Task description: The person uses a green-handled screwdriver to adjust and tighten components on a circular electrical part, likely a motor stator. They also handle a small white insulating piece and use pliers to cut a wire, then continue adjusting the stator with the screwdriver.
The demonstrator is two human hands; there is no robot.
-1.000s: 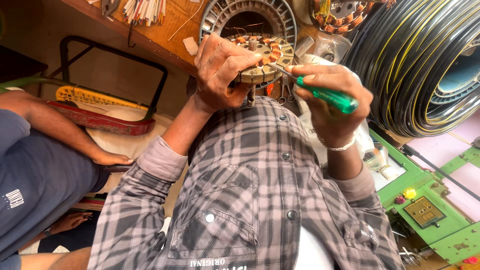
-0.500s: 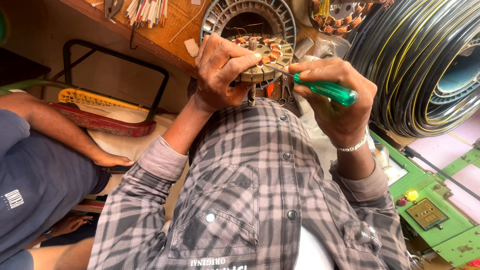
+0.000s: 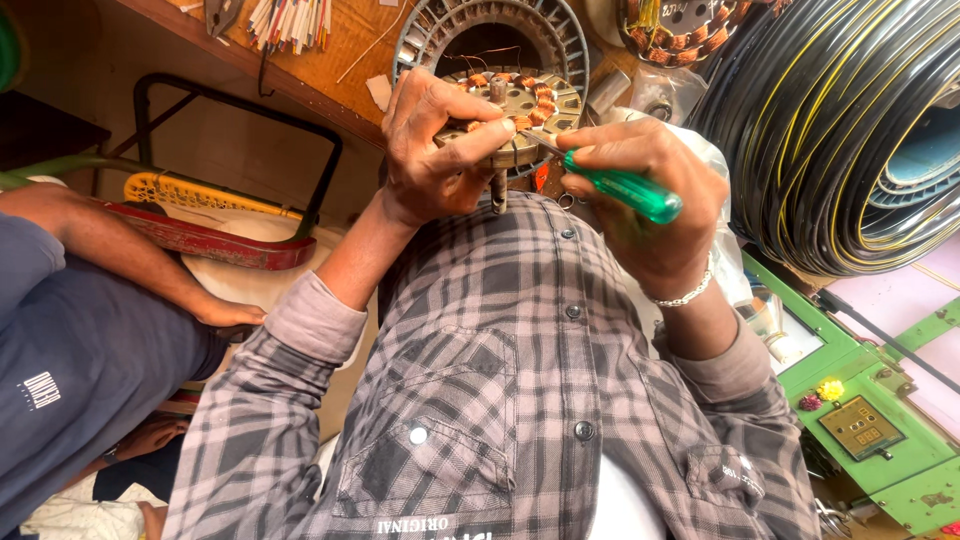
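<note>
Looking down, the biggest thing was the cable coil (image 3: pixel 850 130), black with yellow stripes, filling the right side. Next down in size, a second person in a blue shirt (image 3: pixel 70 370) sat off to the left, well apart, one hand planted on the seat. A round metal housing (image 3: pixel 490 35) leaned against the wooden bench (image 3: pixel 340 50) up top, right behind the work. The stator (image 3: pixel 520 105), a ring of copper windings on a metal disc, was held up just above the chest. Left hand (image 3: pixel 435 150) was clamped on its near edge, thumb pressed across the top. Right hand (image 3: pixel 650 200) was wrapped tight round a green screwdriver (image 3: pixel 620 188), its tip touching the stator beside the left thumb. A small green box (image 3: pixel 860 430) sat at the lower right.
</note>
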